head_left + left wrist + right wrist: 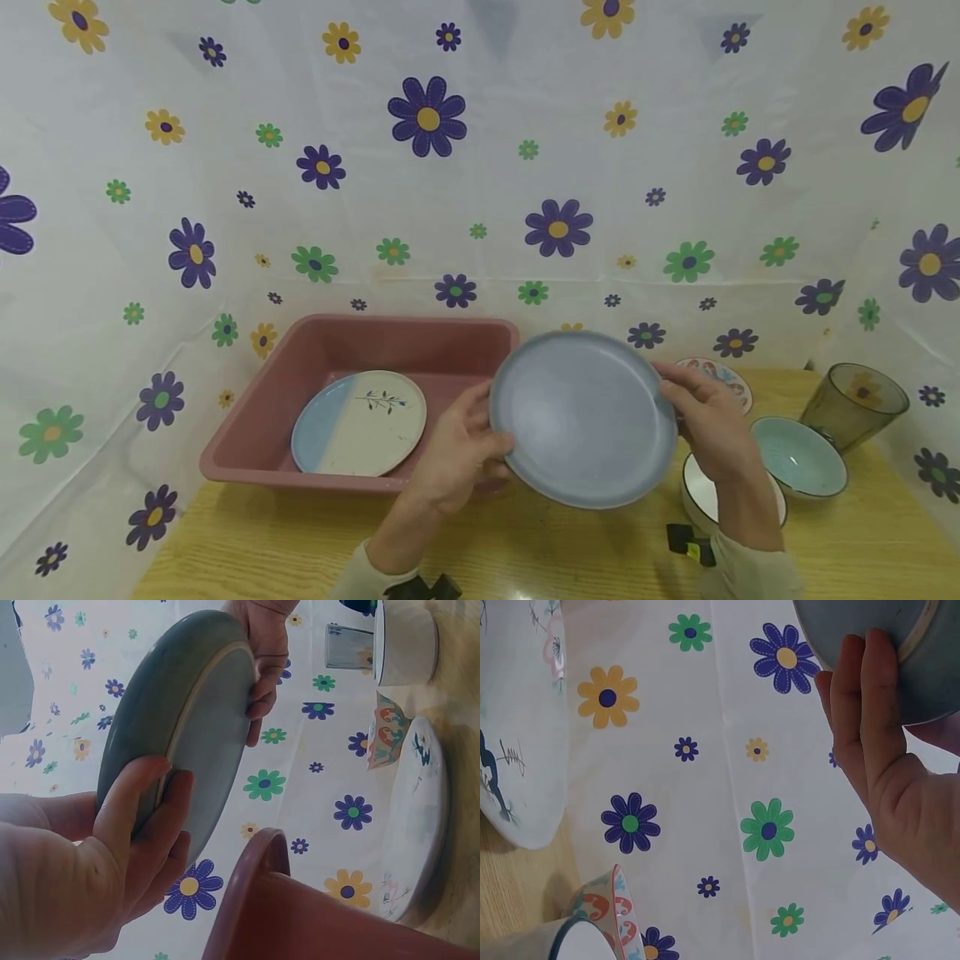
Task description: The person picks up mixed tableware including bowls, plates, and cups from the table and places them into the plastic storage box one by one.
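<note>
A round grey-blue plate (585,421) is raised above the wooden table, its upper face turned toward the head camera. On its left edge my left hand (463,450) grips the rim, thumb over the face and fingers beneath. The right hand (712,425) pinches the opposite edge. From the left wrist, the plate's underside (169,697) shows a pale foot ring, with left-hand fingers (161,825) against it. In the right wrist view, right-hand fingers (877,697) support the plate (930,682) from below.
A pink basin (247,417) on the left holds a blue-and-cream plate (375,425) with a leaf sprig. To the right stand a white dark-rimmed bowl (701,492), a light-blue bowl (802,458), an amber glass (855,408) and a red-patterned bowl (604,900). A white decorated plate (525,727) lies nearby.
</note>
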A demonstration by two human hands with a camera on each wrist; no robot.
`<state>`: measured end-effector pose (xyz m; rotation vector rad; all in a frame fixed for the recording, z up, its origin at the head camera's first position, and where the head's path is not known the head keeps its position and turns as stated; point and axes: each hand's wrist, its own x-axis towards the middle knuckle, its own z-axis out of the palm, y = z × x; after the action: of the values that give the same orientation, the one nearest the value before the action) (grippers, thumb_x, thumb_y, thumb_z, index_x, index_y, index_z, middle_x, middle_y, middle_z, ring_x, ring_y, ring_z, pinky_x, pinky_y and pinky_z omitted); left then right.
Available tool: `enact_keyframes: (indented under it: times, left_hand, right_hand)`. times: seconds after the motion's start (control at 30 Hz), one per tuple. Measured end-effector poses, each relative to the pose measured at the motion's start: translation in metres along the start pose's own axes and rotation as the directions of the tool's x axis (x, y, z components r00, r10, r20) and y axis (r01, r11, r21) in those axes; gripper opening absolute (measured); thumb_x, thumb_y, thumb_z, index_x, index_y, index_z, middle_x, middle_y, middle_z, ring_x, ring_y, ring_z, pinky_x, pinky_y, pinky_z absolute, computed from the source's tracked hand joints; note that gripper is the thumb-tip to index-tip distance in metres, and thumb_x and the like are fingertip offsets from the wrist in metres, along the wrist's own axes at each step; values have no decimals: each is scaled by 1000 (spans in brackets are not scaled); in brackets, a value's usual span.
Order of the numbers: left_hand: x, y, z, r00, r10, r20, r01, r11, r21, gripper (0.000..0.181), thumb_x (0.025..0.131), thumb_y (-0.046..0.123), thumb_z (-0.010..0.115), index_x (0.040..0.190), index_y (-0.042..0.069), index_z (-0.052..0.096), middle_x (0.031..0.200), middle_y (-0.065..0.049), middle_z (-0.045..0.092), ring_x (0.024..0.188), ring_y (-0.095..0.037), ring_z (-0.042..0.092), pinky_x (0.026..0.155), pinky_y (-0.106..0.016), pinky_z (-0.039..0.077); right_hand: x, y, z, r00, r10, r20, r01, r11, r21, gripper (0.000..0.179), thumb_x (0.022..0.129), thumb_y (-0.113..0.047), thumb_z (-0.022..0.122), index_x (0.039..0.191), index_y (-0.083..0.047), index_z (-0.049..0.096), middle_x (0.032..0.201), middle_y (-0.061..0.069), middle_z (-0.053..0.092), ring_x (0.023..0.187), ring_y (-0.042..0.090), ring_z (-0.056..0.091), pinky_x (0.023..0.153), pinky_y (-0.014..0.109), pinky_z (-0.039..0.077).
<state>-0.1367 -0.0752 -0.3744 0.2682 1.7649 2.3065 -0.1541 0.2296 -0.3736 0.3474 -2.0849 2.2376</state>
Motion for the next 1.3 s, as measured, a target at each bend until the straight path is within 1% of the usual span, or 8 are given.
enact_keyframes:
  times: [0.2, 0.5, 0.6, 0.73, 0.87, 1.03, 1.2, 1.3]
  left_hand:
    - [-2, 4, -5, 1000, 12, -16, -13, 1000, -7, 76, 81, -15, 58, 151, 2, 33, 138, -34, 49, 83, -24, 72, 58, -28, 59]
    - [-4, 11, -12, 999, 30, -16, -30, 1000, -9, 77, 81, -15, 57, 151, 1, 32, 142, -31, 47, 95, -32, 70, 61, -31, 60]
    - [-4, 12, -13, 999, 44, -23, -44, 999, -9, 77, 81, -16, 56, 151, 1, 31, 144, -31, 46, 98, -34, 69, 64, -34, 61]
    - [-5, 14, -16, 998, 54, -39, -55, 998, -12, 74, 84, -16, 54, 152, 4, 31, 147, -27, 45, 105, -38, 67, 71, -45, 60]
    - [-5, 17, -19, 995, 69, -69, -70, 997, -11, 71, 87, -15, 53, 151, 9, 33, 147, -21, 46, 107, -39, 66, 72, -47, 60]
    - [-5, 20, -24, 990, 92, -110, -94, 996, -11, 71, 86, -17, 53, 150, 8, 35, 146, -21, 48, 103, -35, 68, 66, -42, 61]
    - [-5, 23, -30, 983, 115, -143, -112, 993, 29, 70, 85, -17, 55, 150, 4, 36, 143, -25, 50, 93, -28, 70, 58, -32, 60]
    - [-5, 25, -34, 979, 127, -158, -120, 991, 51, 70, 85, -17, 56, 149, 3, 36, 142, -27, 51, 92, -28, 70, 58, -30, 59]
  right_hand:
    - [2, 2, 7, 1000, 18, 11, -16, 992, -122, 40, 105, -18, 51, 137, 6, 52, 111, -10, 67, 92, 10, 67, 74, 29, 59]
    - [5, 4, 17, 997, 77, 9, -74, 978, -197, 43, 105, -18, 48, 141, 6, 46, 111, -14, 66, 95, 11, 67, 76, 33, 59]
    - [6, 5, 17, 997, 59, 41, -51, 982, -180, 44, 105, -16, 47, 143, 5, 43, 111, -13, 67, 93, 12, 69, 74, 34, 60]
    - [6, 7, 19, 996, 38, 79, -25, 988, -153, 44, 105, -16, 48, 144, 6, 42, 109, -12, 70, 90, 14, 71, 71, 35, 61]
    - [7, 9, 21, 993, 17, 117, 0, 990, -140, 45, 104, -15, 51, 144, 5, 42, 105, -9, 73, 85, 17, 72, 69, 37, 61]
    - [8, 11, 26, 987, 23, 161, -6, 994, -105, 49, 103, -11, 53, 146, 6, 37, 104, -8, 73, 84, 15, 72, 67, 37, 61]
    - [9, 13, 33, 982, 23, 185, -10, 997, -71, 50, 103, -10, 53, 146, 7, 35, 103, -7, 74, 82, 16, 72, 67, 37, 61]
    - [9, 15, 37, 978, 19, 208, -11, 999, -41, 51, 103, -9, 52, 147, 8, 33, 103, -6, 74, 82, 17, 73, 67, 37, 61]
